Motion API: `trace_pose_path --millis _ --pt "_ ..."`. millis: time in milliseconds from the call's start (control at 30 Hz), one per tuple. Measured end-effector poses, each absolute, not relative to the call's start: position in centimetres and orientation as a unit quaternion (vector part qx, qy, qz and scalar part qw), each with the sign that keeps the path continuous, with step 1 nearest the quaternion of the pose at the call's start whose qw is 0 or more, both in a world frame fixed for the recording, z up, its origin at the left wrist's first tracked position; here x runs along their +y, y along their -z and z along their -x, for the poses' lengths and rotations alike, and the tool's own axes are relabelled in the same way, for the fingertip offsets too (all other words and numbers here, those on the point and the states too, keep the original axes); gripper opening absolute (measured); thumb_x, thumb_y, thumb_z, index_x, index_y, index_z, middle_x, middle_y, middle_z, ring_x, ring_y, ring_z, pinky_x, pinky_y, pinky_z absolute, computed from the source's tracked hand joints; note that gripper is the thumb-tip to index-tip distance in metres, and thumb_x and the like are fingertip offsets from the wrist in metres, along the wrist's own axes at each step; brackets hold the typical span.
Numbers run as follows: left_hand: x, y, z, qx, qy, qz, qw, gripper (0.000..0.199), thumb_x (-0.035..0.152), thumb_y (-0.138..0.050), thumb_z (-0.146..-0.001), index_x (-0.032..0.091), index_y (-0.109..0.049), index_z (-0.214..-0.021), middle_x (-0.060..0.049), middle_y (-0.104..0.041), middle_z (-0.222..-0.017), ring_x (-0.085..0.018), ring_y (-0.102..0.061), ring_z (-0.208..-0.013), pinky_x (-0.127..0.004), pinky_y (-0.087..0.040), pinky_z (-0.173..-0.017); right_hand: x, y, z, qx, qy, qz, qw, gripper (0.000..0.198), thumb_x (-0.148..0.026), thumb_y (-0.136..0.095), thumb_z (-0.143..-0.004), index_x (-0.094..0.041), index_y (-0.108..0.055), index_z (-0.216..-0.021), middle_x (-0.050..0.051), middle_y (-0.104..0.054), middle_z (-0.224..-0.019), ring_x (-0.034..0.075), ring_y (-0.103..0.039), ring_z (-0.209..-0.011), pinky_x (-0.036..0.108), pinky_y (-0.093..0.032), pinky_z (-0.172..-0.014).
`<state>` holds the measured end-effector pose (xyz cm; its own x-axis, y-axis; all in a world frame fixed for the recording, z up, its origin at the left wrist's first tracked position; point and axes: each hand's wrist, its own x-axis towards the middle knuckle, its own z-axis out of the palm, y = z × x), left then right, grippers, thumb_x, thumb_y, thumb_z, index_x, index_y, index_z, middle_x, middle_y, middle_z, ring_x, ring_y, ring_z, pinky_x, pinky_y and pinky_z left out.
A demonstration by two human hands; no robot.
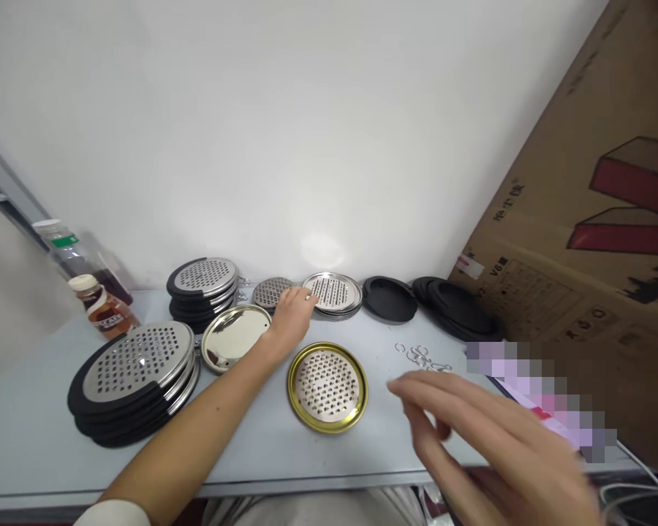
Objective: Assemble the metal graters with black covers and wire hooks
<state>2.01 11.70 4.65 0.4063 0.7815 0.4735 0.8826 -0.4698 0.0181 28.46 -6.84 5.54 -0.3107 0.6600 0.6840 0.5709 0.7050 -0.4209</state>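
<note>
My left hand (296, 310) reaches to the back of the table, its fingers curled together at the left edge of a stack of silver-rimmed grater plates (334, 294). What its fingertips pinch, if anything, is hidden. A stack of darker perforated discs (271, 292) lies just left of it. Under my forearm is a shiny round metal plate (233, 336), partly covered. In front of me lies a gold-rimmed round plate (290, 394) with a perforated grater disc (327, 386) inside. My right hand (493, 446), slightly blurred, hovers over the front right, fingers apart and holding nothing.
Stacks of black-edged round graters (137, 358) (205, 281) stand at left, near two bottles (104, 307) (74, 256). Black round covers (389, 299) (455, 310) lie at back right, with small metal rings (418, 356) before them. A large cardboard box (548, 248) borders the right side.
</note>
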Motion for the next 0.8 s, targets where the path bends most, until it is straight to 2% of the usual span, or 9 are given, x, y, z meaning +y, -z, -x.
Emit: trace_pose_path --millis 100,167,300,433,533,567,667,733,800 --pt "12.4 -4.0 -1.8 -0.490 0.209 0.837 0.122 0.024 0.001 -0.049 -0.086 0.016 -0.067 -0.092 -0.012 -0.067 -0.097 -0.026 -0.056 -0.097 -0.042 -0.041 -0.087 -2.2 -7.6 -26.7 -0.793 -0.095 0.427 0.424 0.021 -0.019 -0.053 -0.090 -0.026 -0.065 -0.106 0.006 -0.071 -0.090 0.019 -0.064 -0.068 0.030 -0.053 -0.055" --pt "12.6 -3.8 -1.7 -0.483 0.214 0.840 0.122 0.020 0.005 -0.050 -0.088 0.016 -0.067 -0.087 -0.011 -0.068 -0.090 -0.026 -0.057 -0.094 -0.041 -0.041 -0.085 0.2 -6.8 -26.4 -0.770 -0.117 0.470 0.414 0.019 -0.021 -0.052 -0.091 -0.024 -0.067 -0.100 0.005 -0.072 -0.087 0.017 -0.063 -0.065 0.029 -0.053 -0.057" --pt "12.8 -4.2 -1.4 -0.466 0.243 0.843 0.116 0.019 0.009 -0.051 -0.091 0.018 -0.068 -0.088 -0.009 -0.070 -0.088 -0.025 -0.058 -0.093 -0.041 -0.040 -0.087 2.7 -3.5 -26.8 -0.721 -0.149 0.537 0.411 0.021 -0.026 -0.052 -0.090 -0.020 -0.069 -0.101 0.006 -0.073 -0.090 0.017 -0.064 -0.061 0.031 -0.054 -0.062" --pt "11.6 -5.5 -1.4 -0.449 0.299 0.835 0.109 0.021 0.014 -0.048 -0.095 0.020 -0.069 -0.094 -0.007 -0.072 -0.093 -0.022 -0.061 -0.098 -0.041 -0.039 -0.096 3.5 -2.3 -27.2 -0.684 -0.178 0.549 0.446 0.025 -0.033 -0.054 -0.091 -0.018 -0.068 -0.105 0.009 -0.071 -0.094 0.019 -0.067 -0.070 0.033 -0.055 -0.065" --pt "8.6 -6.8 -1.3 -0.441 0.381 0.810 0.066 0.019 0.022 -0.051 -0.096 0.021 -0.070 -0.098 -0.004 -0.073 -0.098 -0.019 -0.063 -0.098 -0.039 -0.040 -0.100 3.6 -2.6 -27.3 -0.647 -0.257 0.517 0.498 0.034 -0.039 -0.056 -0.090 -0.020 -0.062 -0.118 0.012 -0.067 -0.108 0.022 -0.067 -0.085 0.034 -0.057 -0.066" --pt "7.3 -7.2 -1.2 -0.440 0.433 0.786 0.011 0.016 0.026 -0.055 -0.094 0.021 -0.070 -0.097 -0.004 -0.073 -0.098 -0.019 -0.064 -0.097 -0.037 -0.043 -0.098 3.6 -2.8 -27.3 -0.633 -0.294 0.494 0.518 0.040 -0.040 -0.057 -0.090 -0.022 -0.056 -0.126 0.013 -0.064 -0.115 0.023 -0.066 -0.090 0.034 -0.058 -0.067" --pt "3.6 -7.8 -0.7 -0.467 0.532 0.662 -0.247 0.016 0.033 -0.069 -0.084 0.021 -0.071 -0.094 -0.002 -0.074 -0.093 -0.019 -0.067 -0.089 -0.033 -0.051 -0.085 3.4 -3.5 -27.0 -0.596 -0.402 0.414 0.558 0.057 -0.042 -0.056 -0.091 -0.029 -0.037 -0.142 0.013 -0.054 -0.132 0.024 -0.063 -0.102 0.037 -0.060 -0.069" --pt "1.8 -7.5 -0.3 -0.464 0.534 0.574 -0.412 0.022 0.035 -0.073 -0.080 0.019 -0.070 -0.094 -0.003 -0.073 -0.090 -0.019 -0.067 -0.086 -0.032 -0.053 -0.083 3.1 -3.9 -26.6 -0.579 -0.458 0.381 0.557 0.058 -0.044 -0.055 -0.091 -0.030 -0.034 -0.144 0.011 -0.055 -0.127 0.023 -0.064 -0.098 0.036 -0.060 -0.067" --pt "0.7 -6.7 0.2 -0.443 0.512 0.500 -0.540 0.025 0.034 -0.074 -0.079 0.016 -0.069 -0.095 -0.004 -0.072 -0.089 -0.018 -0.067 -0.084 -0.033 -0.053 -0.084 2.7 -4.2 -26.2 -0.574 -0.492 0.375 0.536 0.056 -0.044 -0.055 -0.091 -0.027 -0.038 -0.142 0.007 -0.063 -0.107 0.019 -0.065 -0.079 0.033 -0.058 -0.061"
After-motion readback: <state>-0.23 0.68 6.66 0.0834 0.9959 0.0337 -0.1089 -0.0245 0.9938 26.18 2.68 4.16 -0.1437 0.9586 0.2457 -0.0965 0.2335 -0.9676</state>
